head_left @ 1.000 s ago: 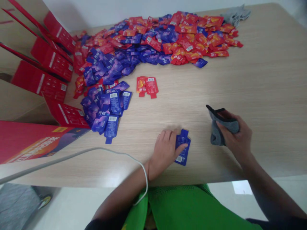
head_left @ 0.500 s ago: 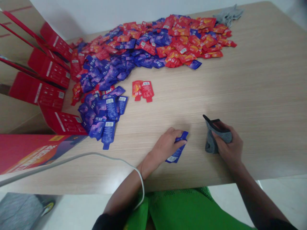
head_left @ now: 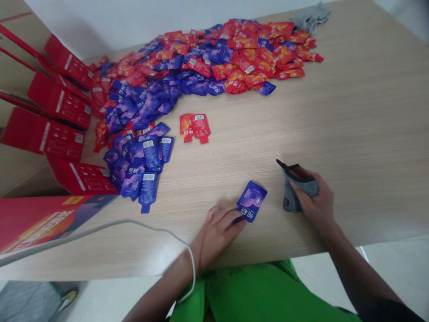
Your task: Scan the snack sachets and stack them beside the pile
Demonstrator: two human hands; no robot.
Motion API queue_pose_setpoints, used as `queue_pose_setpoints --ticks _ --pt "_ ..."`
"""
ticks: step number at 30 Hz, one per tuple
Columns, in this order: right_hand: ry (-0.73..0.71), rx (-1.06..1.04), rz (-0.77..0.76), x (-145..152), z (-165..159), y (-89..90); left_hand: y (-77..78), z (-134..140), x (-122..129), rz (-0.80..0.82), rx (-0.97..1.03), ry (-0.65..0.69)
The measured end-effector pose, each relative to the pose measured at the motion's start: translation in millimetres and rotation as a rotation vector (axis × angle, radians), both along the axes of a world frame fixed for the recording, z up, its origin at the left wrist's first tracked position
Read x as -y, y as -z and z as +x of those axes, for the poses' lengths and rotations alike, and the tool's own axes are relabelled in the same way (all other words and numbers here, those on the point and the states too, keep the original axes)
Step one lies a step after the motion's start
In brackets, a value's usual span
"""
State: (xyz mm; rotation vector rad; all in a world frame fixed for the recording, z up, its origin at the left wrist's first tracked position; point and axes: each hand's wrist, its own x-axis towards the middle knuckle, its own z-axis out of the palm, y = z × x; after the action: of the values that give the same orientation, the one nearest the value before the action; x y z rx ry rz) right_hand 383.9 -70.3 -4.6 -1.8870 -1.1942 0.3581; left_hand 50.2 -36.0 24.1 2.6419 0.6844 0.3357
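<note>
At the near middle of the table, my left hand (head_left: 219, 230) has its fingers over the lower end of a blue-purple sachet (head_left: 254, 199). The sachet lies front face up, its white lettering close to my fingertips; my thumb is hardly visible. To the right, my right hand (head_left: 317, 199) is closed around a folded grey cloth (head_left: 292, 197) with black edging, holding it on or just above the table. Two red-orange sachets (head_left: 201, 127) lie side by side farther off. On the left is a small pile of purple sachets (head_left: 150, 154), several with barcodes up.
A long heap of red and purple sachets (head_left: 201, 67) runs along the back wall. Red boxes (head_left: 60, 100) line the left side. A pale cable (head_left: 147, 227) crosses the front left and my left forearm. Another grey cloth (head_left: 310, 18) lies at the back right.
The purple sachet has been turned over from its barcode side to its printed front. My left hand has moved down to its near end. My right hand still grips the cloth.
</note>
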Motion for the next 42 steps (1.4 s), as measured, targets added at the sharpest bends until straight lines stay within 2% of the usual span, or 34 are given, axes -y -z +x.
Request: queue_pose_setpoints --ticks 3,6,9,11,15,17,19,21,24,27,28,30,32,34,35,38,42 --pt "-0.124 0.092 -0.009 -6.7 5.6 -6.8 9.1 -3.8 19.4 0.068 0.033 0.0" --pt "-0.169 0.179 0.035 -17.8 4.1 -24.6 15.7 -6.6 28.8 0.15 0.1 0.031" --pt "-0.243 0.258 0.126 -25.6 -16.0 -44.2 21.7 -9.9 29.4 0.18 0.132 0.044" --pt "-0.41 0.298 0.159 -25.4 -40.2 -49.4 25.0 -11.3 28.6 0.174 0.15 0.045" --pt "-0.879 0.437 0.076 -19.2 -87.0 -34.0 29.4 -11.6 30.4 0.132 0.153 0.033" --pt "-0.968 0.5 0.017 -23.4 -93.1 -21.5 31.1 -11.5 32.0 0.137 0.162 0.04" --pt "-0.942 0.532 -0.035 -37.5 -83.1 -13.5 32.8 -11.9 33.2 0.16 0.173 0.061" --pt "-0.852 0.566 -0.079 -58.8 -62.2 -13.2 34.6 -12.4 34.0 0.185 0.174 0.081" --pt "-0.68 0.613 -0.063 -84.5 -33.2 -26.4 37.0 -12.4 35.2 0.218 0.166 0.081" --pt "-0.537 0.554 0.066 -78.7 -35.7 -44.5 37.9 -11.3 36.9 0.238 0.163 0.075" --pt "-0.545 0.519 0.109 -68.9 -45.0 -48.2 37.9 -11.0 37.4 0.239 0.163 0.071" --pt "-0.687 0.475 0.138 -43.7 -70.6 -48.7 37.6 -10.8 38.1 0.22 0.159 0.065" --pt "-0.928 0.487 0.064 -21.6 -94.5 -40.1 37.1 -11.2 38.2 0.179 0.145 0.061" --pt "-1.028 0.507 0.012 -13.9 -104.6 -26.5 36.5 -11.3 37.7 0.16 0.134 0.068" --pt "-1.025 0.523 -0.008 -17.2 -102.3 -20.0 36.3 -11.1 37.4 0.164 0.136 0.068" --pt "-0.878 0.592 -0.053 -48.6 -70.9 -10.9 36.1 -9.7 36.5 0.199 0.178 0.051" --pt "-0.624 0.666 -0.009 -86.8 -24.3 -28.8 36.0 -8.3 35.6 0.188 0.213 0.031"
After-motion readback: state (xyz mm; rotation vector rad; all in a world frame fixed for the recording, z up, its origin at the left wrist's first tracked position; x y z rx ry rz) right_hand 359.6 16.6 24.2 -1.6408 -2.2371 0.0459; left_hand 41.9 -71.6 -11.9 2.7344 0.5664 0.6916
